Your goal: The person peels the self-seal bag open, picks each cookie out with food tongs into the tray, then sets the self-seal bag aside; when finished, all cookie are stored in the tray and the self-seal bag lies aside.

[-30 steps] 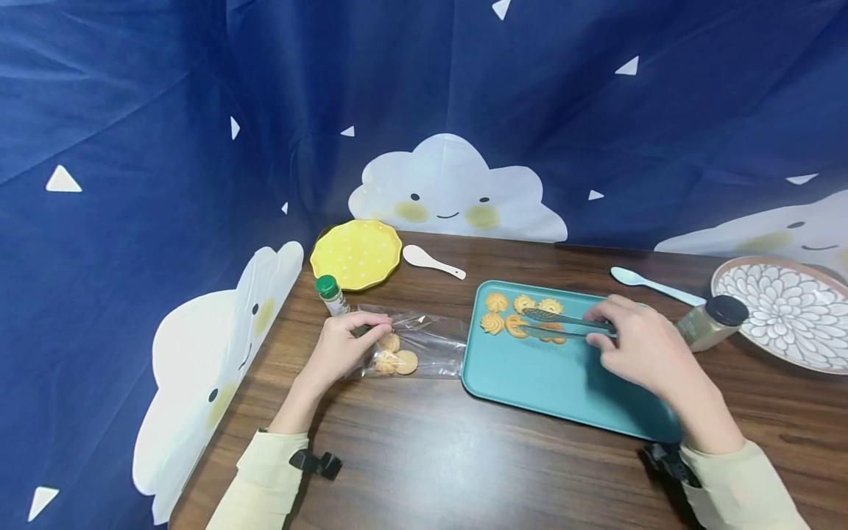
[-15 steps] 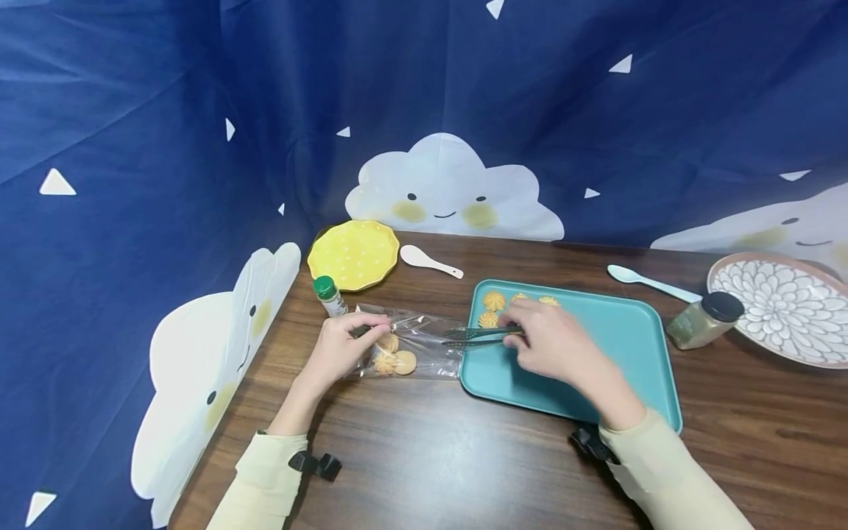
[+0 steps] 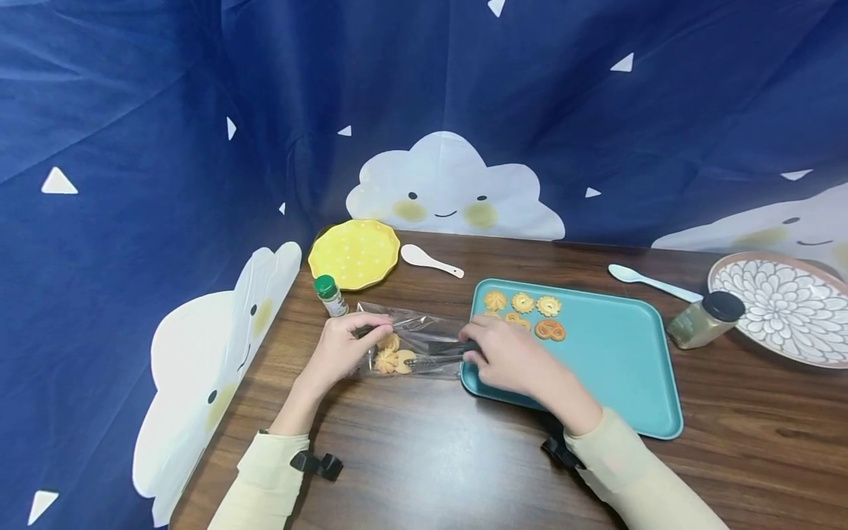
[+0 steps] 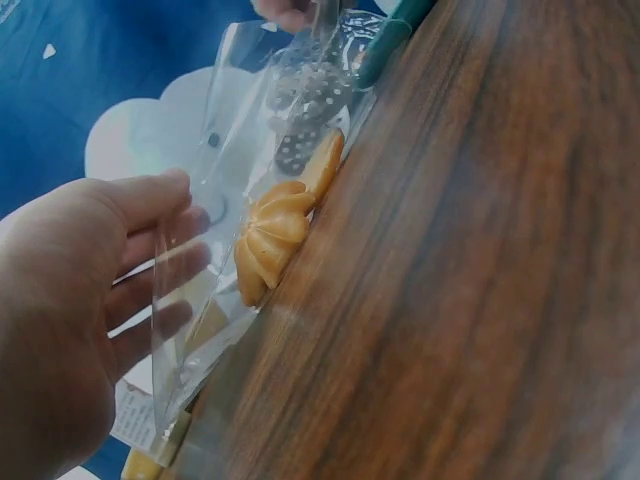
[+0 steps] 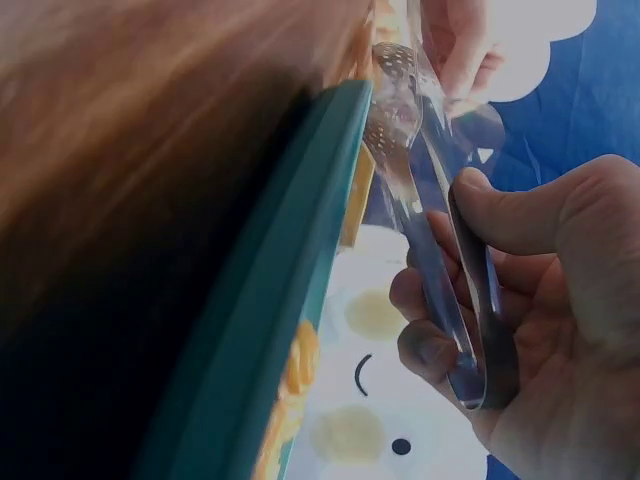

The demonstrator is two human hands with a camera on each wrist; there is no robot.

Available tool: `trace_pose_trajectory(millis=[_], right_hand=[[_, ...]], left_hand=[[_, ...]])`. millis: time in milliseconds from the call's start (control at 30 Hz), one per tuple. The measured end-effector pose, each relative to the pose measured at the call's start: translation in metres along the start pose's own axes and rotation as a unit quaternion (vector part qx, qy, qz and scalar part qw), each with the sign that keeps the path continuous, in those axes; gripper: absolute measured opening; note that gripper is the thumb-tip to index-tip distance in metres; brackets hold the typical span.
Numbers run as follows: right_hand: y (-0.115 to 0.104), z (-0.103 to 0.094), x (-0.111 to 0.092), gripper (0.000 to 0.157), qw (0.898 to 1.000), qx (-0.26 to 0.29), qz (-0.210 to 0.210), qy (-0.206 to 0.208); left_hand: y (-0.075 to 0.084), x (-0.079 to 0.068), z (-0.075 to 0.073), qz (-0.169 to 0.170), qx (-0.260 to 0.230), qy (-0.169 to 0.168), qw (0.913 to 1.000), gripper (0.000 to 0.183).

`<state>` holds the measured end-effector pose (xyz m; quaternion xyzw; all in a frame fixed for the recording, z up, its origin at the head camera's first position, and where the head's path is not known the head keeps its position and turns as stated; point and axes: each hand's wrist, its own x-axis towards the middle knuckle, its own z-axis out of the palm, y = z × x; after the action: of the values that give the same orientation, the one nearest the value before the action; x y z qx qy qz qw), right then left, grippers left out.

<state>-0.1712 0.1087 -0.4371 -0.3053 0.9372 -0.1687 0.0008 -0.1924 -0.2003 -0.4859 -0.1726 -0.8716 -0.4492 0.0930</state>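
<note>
In the head view my left hand (image 3: pixel 347 346) pinches the upper layer of a clear plastic bag (image 3: pixel 427 331) and lifts it off the table. Inside lie a few cookies, among them a ridged cookie (image 4: pixel 270 235) and a smooth round cookie (image 4: pixel 325 165). My right hand (image 3: pixel 506 355) holds metal tongs (image 5: pixel 440 230) over the tray's left rim. Their perforated ends, a little apart, reach into the bag; one tip is at the round cookie. Whether they clasp it I cannot tell. On the teal tray (image 3: pixel 603 368) sit ridged, ring-shaped and pretzel-shaped cookies (image 3: pixel 550 330), partly hidden by my right hand.
A green-capped shaker bottle (image 3: pixel 330 294) stands just behind my left hand. Farther back are a yellow plate (image 3: pixel 355 255) and a white spoon (image 3: pixel 430 261). Right of the tray are a black-capped jar (image 3: pixel 704 322), a pale blue spoon (image 3: pixel 652 283) and a flower-patterned plate (image 3: pixel 788 309).
My right hand has swung left with the tongs, from above the tray's cookies into the bag. My left hand has kept its hold on the bag. The tray's cookies look unmoved.
</note>
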Motion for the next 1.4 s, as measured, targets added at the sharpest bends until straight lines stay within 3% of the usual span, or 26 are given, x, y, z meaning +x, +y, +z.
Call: trace_pose_trajectory(millis=[233, 500, 867, 1233, 1400], right_hand=[[-0.007, 0.006, 0.002, 0.02, 0.999, -0.025, -0.021, 0.012], [-0.008, 0.007, 0.0, 0.012, 0.998, -0.012, -0.045, 0.045], [-0.009, 0.003, 0.0, 0.013, 0.995, -0.005, -0.052, 0.082], [0.0, -0.002, -0.006, 0.014, 0.994, -0.018, -0.036, 0.098], [0.012, -0.007, -0.016, 0.014, 0.994, -0.023, -0.007, 0.111]], left_hand=[[-0.002, 0.0, 0.0, -0.004, -0.001, 0.001, 1.0, 0.011], [-0.003, 0.001, 0.001, 0.005, 0.009, -0.001, 0.9999, 0.013], [-0.002, 0.0, 0.0, 0.006, 0.012, -0.002, 0.9999, 0.013], [-0.001, 0.0, -0.001, -0.005, 0.012, -0.003, 0.9999, 0.014], [-0.002, 0.001, 0.0, 0.003, 0.009, -0.004, 0.9999, 0.014]])
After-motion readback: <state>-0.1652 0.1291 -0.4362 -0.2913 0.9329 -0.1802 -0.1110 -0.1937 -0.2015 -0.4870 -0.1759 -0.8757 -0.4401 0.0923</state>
